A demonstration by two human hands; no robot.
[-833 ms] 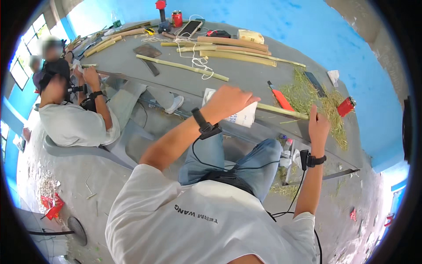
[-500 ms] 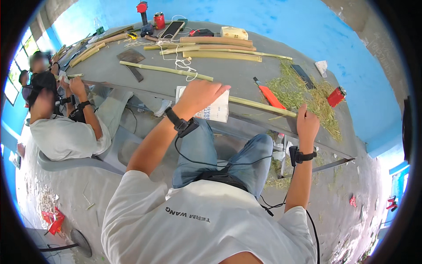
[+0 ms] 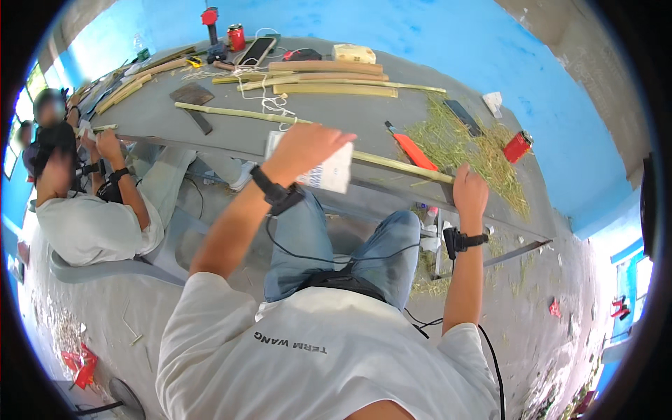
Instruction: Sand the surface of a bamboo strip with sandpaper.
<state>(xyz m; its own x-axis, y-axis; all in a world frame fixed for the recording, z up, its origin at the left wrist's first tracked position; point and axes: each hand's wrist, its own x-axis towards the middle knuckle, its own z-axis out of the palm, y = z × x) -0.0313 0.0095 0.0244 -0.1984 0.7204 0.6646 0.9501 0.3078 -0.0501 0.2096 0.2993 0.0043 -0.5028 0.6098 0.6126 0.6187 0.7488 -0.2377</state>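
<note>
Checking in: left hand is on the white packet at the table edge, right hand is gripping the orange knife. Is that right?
Not quite. The left hand is on the white packet, but the right hand grips the near end of the long bamboo strip at the table edge. The orange knife lies untouched beyond it, as the head view shows.

We have a single fisheye view from a camera worn on the head, looking steeply down over our own shoulders and lap, close to our arms, facing forward across the grey bench (image 3: 336, 133) toward a blue wall (image 3: 434, 28).
</note>
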